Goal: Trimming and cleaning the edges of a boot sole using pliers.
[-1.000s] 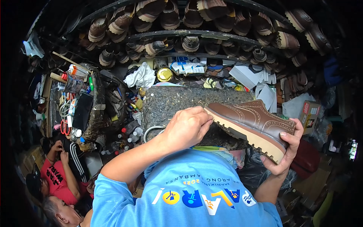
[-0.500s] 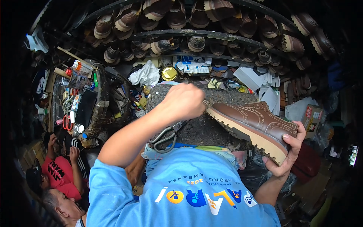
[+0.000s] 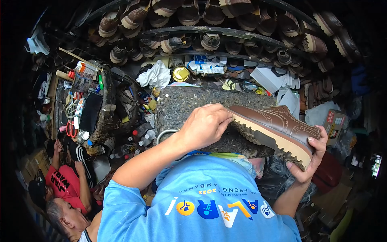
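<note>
A brown leather brogue shoe with a thick tan lugged sole (image 3: pixel 278 129) sits tilted on its side over a grey speckled stone-like work slab (image 3: pixel 189 105), toe end pointing toward the left hand (image 3: pixel 207 125), heel end at lower right. The right hand (image 3: pixel 308 155) cups the heel from beneath & outside: fingers curl up around the back of the shoe, thumb pressed on the sole edge, so the shoe rests in the palm w/ the hand closed about it. The left hand, curled into a loose fist, meets the toe end of the sole, knuckles up; whether it grips anything can't be told, the fingertips being tucked under. Shoe lies between both hands, just above the wearer's light blue printed t-shirt (image 3: pixel 201 201).

Behind the slab: a white crumpled rag (image 3: pixel 155 76), a round yellow tin lid (image 3: pixel 180 74), scattered white & blue paper cartons (image 3: pixel 205 64). Curved racks of brown finished shoes w/ pale soles (image 3: pixel 209 40) arc across the top. At left, a cluttered tool tray w/ a black phone-like slab (image 3: pixel 90 111). Lower left, another person in a red shirt (image 3: pixel 64 181) sits nearby, hands apart from the work.
</note>
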Demonstrator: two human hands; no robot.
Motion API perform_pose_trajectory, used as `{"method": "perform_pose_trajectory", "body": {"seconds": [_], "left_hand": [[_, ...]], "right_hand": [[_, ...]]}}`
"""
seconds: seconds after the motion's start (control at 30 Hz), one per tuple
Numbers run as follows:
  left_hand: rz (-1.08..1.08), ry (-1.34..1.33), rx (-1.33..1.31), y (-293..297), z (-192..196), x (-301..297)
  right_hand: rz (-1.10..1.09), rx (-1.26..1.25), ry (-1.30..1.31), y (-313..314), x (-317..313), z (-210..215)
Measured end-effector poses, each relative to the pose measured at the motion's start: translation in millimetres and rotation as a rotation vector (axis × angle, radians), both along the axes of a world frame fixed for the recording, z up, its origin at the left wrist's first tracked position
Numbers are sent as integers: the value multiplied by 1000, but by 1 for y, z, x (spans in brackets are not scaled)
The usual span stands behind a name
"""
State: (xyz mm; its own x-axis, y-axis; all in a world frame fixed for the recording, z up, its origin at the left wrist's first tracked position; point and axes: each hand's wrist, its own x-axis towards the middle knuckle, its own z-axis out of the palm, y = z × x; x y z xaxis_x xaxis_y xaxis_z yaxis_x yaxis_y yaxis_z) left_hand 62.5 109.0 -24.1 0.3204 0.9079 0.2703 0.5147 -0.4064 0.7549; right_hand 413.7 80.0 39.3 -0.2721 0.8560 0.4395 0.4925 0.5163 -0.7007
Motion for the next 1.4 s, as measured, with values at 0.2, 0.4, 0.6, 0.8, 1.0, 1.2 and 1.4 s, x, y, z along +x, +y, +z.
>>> {"method": "perform_pose_trajectory", "body": {"seconds": [0.2,0.4,0.6,0.8,1.0,1.2,1.4], "left_hand": [[-102,319,129,11,17,5],[-228,599,-167,52,40,8],[34,648,-262,0,1,-54],[57,863,-211,-114,0,-76],[109,619,-232,-119,-3,-87],[91,707,-259,-121,14,-88],[49,765,-386,-123,12,-88]], "right_hand": [[9,32,-40,-1,-5,3],[-3,33,-47,-3,-7,5],[-51,-16,-27,-4,5,-3],[-101,-34,62,-3,6,-9],[-133,-66,213,-8,-2,-16],[-124,-196,222,-7,3,-28],[-114,-200,-31,-10,13,-17]]}}
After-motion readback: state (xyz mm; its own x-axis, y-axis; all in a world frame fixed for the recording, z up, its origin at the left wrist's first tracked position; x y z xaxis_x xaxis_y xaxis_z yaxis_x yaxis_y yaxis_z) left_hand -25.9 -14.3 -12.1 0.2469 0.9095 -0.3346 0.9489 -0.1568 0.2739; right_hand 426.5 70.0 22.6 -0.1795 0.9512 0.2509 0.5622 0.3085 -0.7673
